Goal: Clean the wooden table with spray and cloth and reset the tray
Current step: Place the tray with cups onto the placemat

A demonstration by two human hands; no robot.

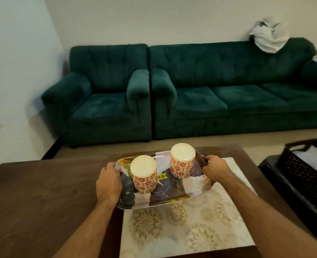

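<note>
An oval tray (165, 199) with a dark leaf pattern and a yellow price sticker is held over the dark wooden table (42, 198). My left hand (108, 183) grips its left end and my right hand (214, 171) grips its right end. The tray tilts, right end higher. Two cream candles with red flower patterns stand on it, one to the left (144, 174) and one to the right (182, 161). A beige patterned mat (182, 226) lies on the table under the tray's right half. No spray bottle or cloth is in view.
A green armchair (102, 97) and a green sofa (237, 94) stand beyond the table. A white bag (269, 37) sits on the sofa back. A dark woven basket (306, 161) stands on a low dark surface at the right.
</note>
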